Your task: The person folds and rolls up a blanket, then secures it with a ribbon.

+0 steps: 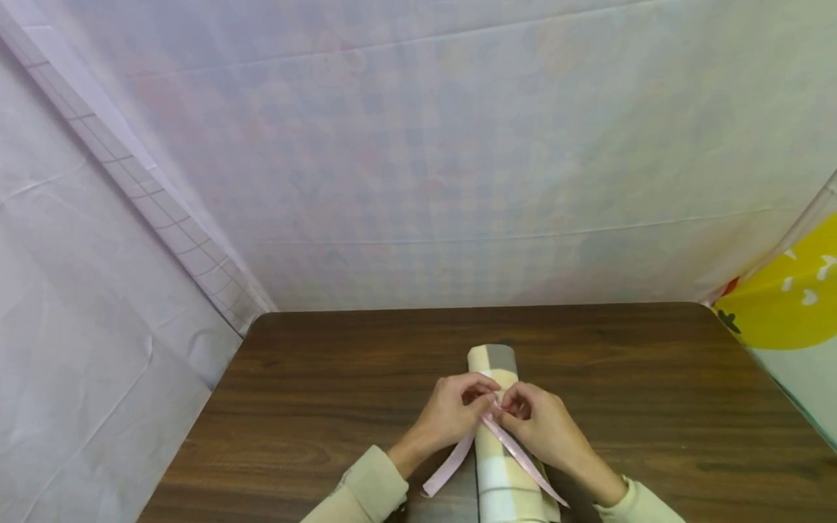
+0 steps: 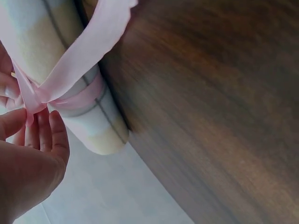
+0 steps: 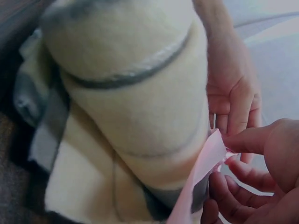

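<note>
A rolled-up plaid fleece cloth in cream, white and grey lies lengthwise on the table. Around it runs a pink ribbon, crossed in a knot on top, with two long tails hanging down either side toward me. My left hand pinches the ribbon at the knot between thumb and fingertips. From the other side, my right hand pinches the ribbon too, thumb against forefinger, fingertips close to the left ones. In the right wrist view, loose layered edges of the cloth show beside the roll.
The dark wood-grain table extends on both sides of the roll. A pale hanging sheet stands behind its far edge, and white sheeting hangs at left. Yellow printed fabric is at the right.
</note>
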### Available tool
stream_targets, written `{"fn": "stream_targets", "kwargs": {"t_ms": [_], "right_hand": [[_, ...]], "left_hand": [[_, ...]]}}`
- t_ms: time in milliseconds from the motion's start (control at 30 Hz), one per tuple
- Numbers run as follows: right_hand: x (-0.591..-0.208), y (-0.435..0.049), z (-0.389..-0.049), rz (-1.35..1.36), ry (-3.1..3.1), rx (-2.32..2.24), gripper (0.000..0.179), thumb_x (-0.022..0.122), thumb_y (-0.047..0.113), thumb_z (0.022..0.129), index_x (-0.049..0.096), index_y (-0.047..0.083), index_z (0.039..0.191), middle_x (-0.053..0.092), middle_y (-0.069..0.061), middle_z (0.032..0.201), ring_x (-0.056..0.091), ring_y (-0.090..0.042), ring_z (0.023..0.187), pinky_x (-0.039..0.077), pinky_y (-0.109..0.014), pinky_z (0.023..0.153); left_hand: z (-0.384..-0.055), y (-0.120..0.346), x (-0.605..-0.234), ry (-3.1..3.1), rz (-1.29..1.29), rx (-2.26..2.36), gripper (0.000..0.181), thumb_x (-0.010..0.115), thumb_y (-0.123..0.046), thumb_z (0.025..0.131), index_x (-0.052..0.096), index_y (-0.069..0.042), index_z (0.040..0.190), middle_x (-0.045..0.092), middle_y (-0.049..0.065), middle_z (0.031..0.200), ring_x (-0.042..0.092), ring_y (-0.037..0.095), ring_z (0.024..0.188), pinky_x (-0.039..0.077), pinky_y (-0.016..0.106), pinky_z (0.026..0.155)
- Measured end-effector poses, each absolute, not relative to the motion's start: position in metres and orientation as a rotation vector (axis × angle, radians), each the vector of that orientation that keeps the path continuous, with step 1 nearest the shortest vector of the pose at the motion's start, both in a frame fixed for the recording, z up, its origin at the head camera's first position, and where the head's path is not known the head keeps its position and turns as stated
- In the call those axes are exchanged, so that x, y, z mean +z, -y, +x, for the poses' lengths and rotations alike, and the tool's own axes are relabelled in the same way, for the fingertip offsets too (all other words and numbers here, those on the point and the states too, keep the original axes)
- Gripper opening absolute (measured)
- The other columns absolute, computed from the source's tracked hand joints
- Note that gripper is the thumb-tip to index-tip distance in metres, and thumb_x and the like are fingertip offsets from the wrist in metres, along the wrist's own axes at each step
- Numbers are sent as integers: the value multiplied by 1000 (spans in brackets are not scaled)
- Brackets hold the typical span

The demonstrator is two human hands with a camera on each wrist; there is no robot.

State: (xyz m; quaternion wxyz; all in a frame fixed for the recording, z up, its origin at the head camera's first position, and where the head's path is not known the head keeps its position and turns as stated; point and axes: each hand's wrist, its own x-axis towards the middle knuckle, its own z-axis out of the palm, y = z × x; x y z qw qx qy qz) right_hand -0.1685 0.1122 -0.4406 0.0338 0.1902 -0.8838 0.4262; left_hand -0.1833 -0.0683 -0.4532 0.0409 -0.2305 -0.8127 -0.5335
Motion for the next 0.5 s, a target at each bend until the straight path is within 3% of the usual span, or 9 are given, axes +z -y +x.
{"fn": "stream_targets", "kwargs": {"t_ms": [233,500], "right_hand": [[-445,-111,-166,712,2708,1225,19,81,14,79,64,19,75,54,10,69,46,1,61,43,-20,55],[-445,-111,-165,758,2689,1155,23,81,9,77,62,21,71,51,11,70,44,3,63,42,-19,56]], "left_hand": [[-184,69,-454,2492,-660,-1685,15,62,0,92,71,-7,101,73,1,88,61,0,75,52,18,71],[-183,67,-455,2485,-646,-1724,15,61,2,92,71,-7,99,73,4,92,64,3,80,53,19,75]]}}
